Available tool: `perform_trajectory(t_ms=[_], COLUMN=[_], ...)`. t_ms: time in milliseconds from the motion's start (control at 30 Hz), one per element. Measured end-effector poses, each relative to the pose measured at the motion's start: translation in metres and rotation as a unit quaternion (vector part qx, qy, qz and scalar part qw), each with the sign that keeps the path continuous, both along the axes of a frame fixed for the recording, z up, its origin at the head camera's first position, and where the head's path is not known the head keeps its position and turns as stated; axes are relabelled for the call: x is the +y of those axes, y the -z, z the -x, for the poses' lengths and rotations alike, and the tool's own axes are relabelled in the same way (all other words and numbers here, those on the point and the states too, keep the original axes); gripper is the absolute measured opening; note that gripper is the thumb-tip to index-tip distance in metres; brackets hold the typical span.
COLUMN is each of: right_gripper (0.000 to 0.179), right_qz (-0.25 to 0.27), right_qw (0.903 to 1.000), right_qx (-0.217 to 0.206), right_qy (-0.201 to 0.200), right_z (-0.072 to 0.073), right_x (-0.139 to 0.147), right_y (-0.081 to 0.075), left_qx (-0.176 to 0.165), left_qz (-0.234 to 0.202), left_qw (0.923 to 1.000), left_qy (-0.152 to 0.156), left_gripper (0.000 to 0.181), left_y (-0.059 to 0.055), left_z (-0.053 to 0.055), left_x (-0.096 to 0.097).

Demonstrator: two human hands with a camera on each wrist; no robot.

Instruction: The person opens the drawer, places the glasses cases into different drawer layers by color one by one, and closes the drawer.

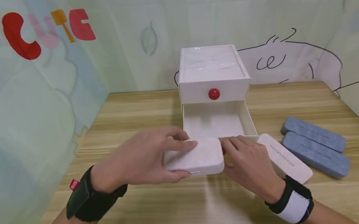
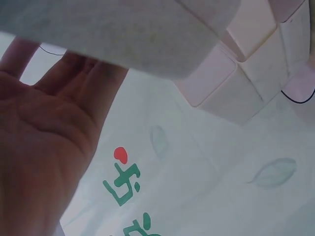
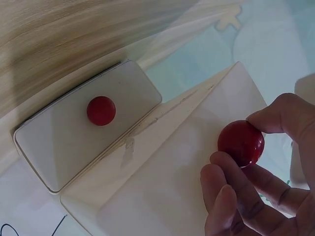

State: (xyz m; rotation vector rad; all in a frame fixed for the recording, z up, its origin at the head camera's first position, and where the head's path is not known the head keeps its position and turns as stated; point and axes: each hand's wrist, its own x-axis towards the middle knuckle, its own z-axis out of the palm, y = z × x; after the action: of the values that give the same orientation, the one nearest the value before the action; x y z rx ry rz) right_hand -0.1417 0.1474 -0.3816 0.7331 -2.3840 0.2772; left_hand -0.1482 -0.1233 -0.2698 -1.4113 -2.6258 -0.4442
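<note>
My left hand (image 1: 139,160) grips a white block with rounded corners (image 1: 207,157), thumb along the near side and fingers over its top and far side. The block hangs in front of a small white two-drawer cabinet (image 1: 212,64), whose lower drawer (image 1: 213,118) is pulled out. In the left wrist view the block's pale underside (image 2: 128,37) fills the top. My right hand (image 1: 251,164) is at the drawer's front. The right wrist view shows its thumb and fingers pinching the drawer's round red knob (image 3: 241,142). What part of the drawer lies behind the block is hidden.
The upper drawer is shut, with its own red knob (image 1: 214,94). A pale pink bar with printed text (image 1: 284,158) lies right of my right hand. Beyond it lie two blue-grey bars (image 1: 314,134). Printed cloth walls (image 1: 128,41) stand behind and at the sides of the wooden table (image 1: 138,112).
</note>
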Motion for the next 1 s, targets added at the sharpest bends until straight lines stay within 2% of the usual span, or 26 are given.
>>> perform_trajectory(t_ms=[67, 167, 333, 533, 733, 833, 1000], right_gripper=[0.055, 0.048, 0.041, 0.04, 0.034, 0.033, 0.03], right_qz=[-0.002, 0.003, 0.007, -0.003, -0.002, -0.005, -0.011], right_qw=[1.0, 0.9998, 0.9993, 0.9989, 0.9988, 0.9988, 0.9992], right_qx=[0.006, 0.018, 0.034, 0.046, 0.048, 0.047, 0.035], right_qy=[0.004, 0.004, -0.009, -0.004, -0.008, -0.011, -0.013], right_z=[0.0, 0.001, 0.002, 0.002, 0.001, 0.0, -0.001], right_x=[0.001, 0.001, -0.001, -0.002, -0.002, -0.002, -0.003], right_y=[0.001, 0.002, 0.001, 0.0, 0.002, 0.003, 0.003], left_qx=[-0.014, -0.023, -0.011, -0.018, -0.016, -0.031, -0.049], left_qz=[0.004, -0.003, -0.01, 0.008, 0.02, 0.017, 0.035], left_qw=[0.9999, 0.9997, 0.9999, 0.9998, 0.9994, 0.999, 0.9981], left_qy=[-0.002, 0.001, 0.001, 0.005, 0.024, 0.027, 0.017], left_gripper=[0.054, 0.055, 0.054, 0.053, 0.046, 0.043, 0.049], left_y=[-0.006, -0.013, -0.022, -0.029, -0.031, -0.029, -0.022], left_z=[0.005, 0.015, 0.031, 0.05, 0.064, 0.069, 0.077], left_x=[0.004, 0.009, 0.018, 0.034, 0.05, 0.057, 0.069])
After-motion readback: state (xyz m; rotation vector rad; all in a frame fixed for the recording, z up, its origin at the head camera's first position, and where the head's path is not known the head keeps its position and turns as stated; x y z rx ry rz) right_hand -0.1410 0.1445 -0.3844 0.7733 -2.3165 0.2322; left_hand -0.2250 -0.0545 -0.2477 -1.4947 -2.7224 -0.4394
